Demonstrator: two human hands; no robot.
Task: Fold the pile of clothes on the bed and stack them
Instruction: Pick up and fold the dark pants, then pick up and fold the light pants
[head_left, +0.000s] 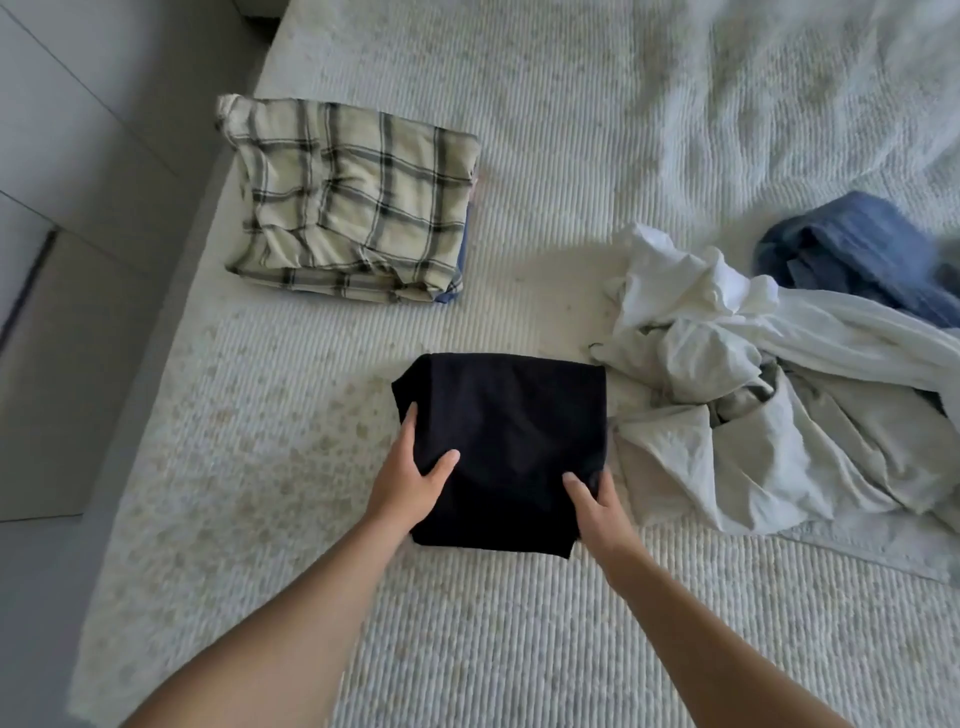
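The left hand (410, 475) grips the left edge of a folded black garment (506, 441); its thumb lies on top of the cloth, pointing inward, while its fingers run along the edge and tuck beneath; the right hand (597, 506) grips the right edge near the near corner, thumb on top, the other fingers hidden under the fabric; both bare forearms reach in from the bottom of the view.

The black garment is folded into a rough square and lies on the bed (519, 623), near the middle of the view; whether it rests fully on the cover or is slightly lifted cannot be told.

Just beside it on the right, touching or nearly touching its edge, sprawls a crumpled heap of white and pale grey clothes (753, 364); behind that heap, toward the far right, lies a blue garment (852, 254), unfolded.

Well apart to the far left sits a stack topped by a folded cream plaid shirt (353, 202); a sliver of blue cloth shows under its right edge; the stack lies near the bed's left side, beyond which is a pale grey floor (62, 260).
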